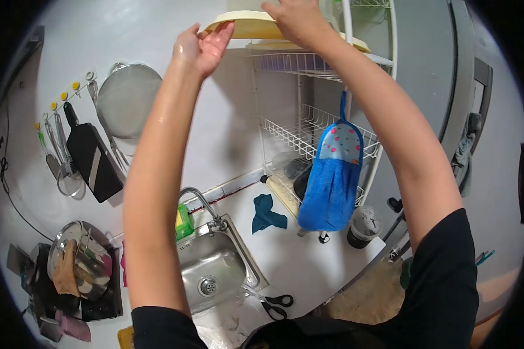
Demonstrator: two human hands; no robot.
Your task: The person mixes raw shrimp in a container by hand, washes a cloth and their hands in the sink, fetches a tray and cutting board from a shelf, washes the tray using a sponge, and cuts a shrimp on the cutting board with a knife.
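Note:
A pale yellow dish [253,28], seen from its side, is held up at the top of the view, over the white wire rack. My left hand [206,49] supports its left edge, palm turned up and the skin wet. Gripping the right part of the dish from above is my right hand [300,22], its fingertips partly cut off by the frame edge. Another pale yellow item [357,42] lies on the upper rack level, just right of the dish. The white wire rack [297,61] stands below both hands.
A blue hand towel [330,198] hangs from the rack. Below are a steel sink [212,262] with a faucet [201,200], scissors [276,305], a teal cloth [266,214] and a lidded cup [364,225]. A strainer [128,100] and black cutting board [92,157] hang on the left wall.

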